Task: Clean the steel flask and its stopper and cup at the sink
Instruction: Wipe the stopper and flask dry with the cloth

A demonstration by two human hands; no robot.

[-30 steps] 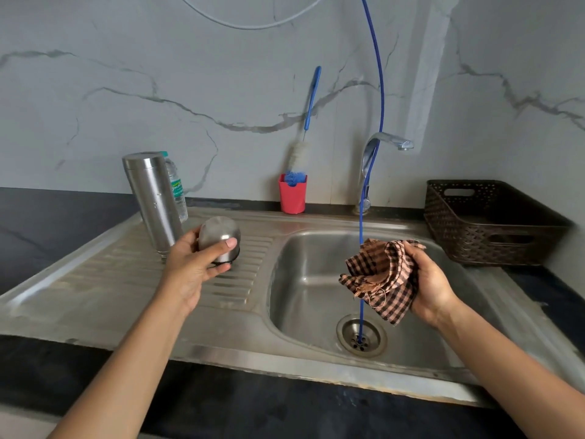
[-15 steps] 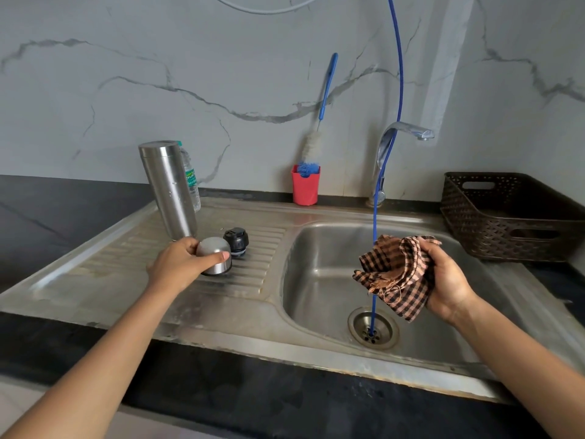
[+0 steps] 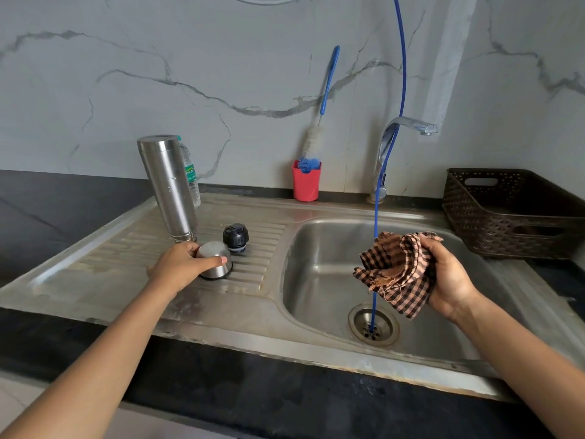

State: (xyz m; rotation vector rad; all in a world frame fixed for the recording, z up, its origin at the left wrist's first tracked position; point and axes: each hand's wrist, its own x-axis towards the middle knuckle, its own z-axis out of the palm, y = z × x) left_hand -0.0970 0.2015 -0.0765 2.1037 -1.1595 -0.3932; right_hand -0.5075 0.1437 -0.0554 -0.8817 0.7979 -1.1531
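The steel flask (image 3: pixel 169 188) stands upside down on the ribbed draining board (image 3: pixel 104 267), left of the basin. Its black stopper (image 3: pixel 235 237) sits on the board just right of the flask. The steel cup (image 3: pixel 214 260) rests mouth down in front of the stopper, and my left hand (image 3: pixel 179 267) grips it with thumb and fingers curled round its side. My right hand (image 3: pixel 449 282) holds a bunched brown checked cloth (image 3: pixel 397 270) above the sink basin (image 3: pixel 319 274).
A blue hose (image 3: pixel 381 172) hangs from above into the drain (image 3: pixel 373 326). The tap (image 3: pixel 399 137) stands behind the basin. A red cup with a bottle brush (image 3: pixel 305 180), a plastic water bottle (image 3: pixel 191 179) and a dark woven basket (image 3: pixel 512 213) line the back.
My left hand brought the steel cup down from the air and set it mouth down on the draining board, uncovering the stopper. My right hand still holds the cloth over the basin.
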